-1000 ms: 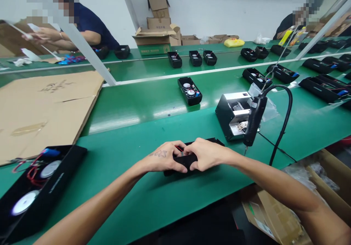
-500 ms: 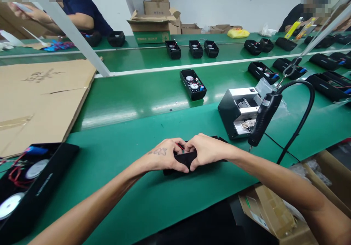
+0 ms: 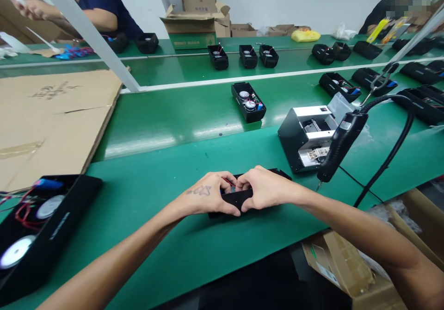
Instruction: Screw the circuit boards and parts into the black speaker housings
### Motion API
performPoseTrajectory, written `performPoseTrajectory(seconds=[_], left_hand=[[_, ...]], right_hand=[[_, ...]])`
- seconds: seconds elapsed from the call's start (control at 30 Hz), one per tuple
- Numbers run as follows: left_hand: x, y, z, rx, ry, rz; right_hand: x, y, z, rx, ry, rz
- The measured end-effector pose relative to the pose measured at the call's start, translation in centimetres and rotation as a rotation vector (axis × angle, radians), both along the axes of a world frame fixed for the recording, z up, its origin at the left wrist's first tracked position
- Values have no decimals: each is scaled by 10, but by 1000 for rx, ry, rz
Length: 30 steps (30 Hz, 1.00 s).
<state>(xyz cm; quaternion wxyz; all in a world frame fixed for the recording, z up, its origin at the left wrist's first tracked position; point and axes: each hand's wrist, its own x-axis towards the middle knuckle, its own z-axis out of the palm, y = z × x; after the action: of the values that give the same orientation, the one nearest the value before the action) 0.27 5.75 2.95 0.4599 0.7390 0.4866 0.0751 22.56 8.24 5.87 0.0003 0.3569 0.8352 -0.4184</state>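
Note:
A black speaker housing (image 3: 237, 200) lies on the green mat in front of me, mostly covered by my hands. My left hand (image 3: 211, 192) grips its near wall toward the left, thumb outside and fingers reaching over into the inside. Close beside it, my right hand (image 3: 261, 189) clasps the same wall, thumb outside and fingertips within. The thumbs nearly meet. A bit of red wire shows between the fingers; what the fingertips touch inside is hidden.
An electric screwdriver (image 3: 342, 145) hangs at right before a screw feeder (image 3: 305, 139). An open speaker housing (image 3: 249, 102) sits on the belt, another housing (image 3: 52, 236) at near left. Cardboard (image 3: 52, 115) covers the left. A co-worker's arm (image 3: 100, 18) is across the line.
My hands keep the same hold on the housing. The whole view has shifted slightly; the screwdriver and feeder appear a little farther right.

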Motion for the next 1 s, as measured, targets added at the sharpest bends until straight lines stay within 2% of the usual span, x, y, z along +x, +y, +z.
performPoseTrajectory(seconds=[0.1, 0.4, 0.8, 1.0], left_hand=[[0, -1, 0, 37, 6, -17], [-1, -1, -1, 77, -2, -23], [-4, -2, -3, 74, 0, -15], [-3, -1, -5, 61, -12, -7]], right_hand=[[3, -2, 2, 25, 40, -25], [4, -2, 10, 47, 0, 74], [3, 2, 8, 126, -23, 173], [3, -2, 10, 96, -2, 112]])
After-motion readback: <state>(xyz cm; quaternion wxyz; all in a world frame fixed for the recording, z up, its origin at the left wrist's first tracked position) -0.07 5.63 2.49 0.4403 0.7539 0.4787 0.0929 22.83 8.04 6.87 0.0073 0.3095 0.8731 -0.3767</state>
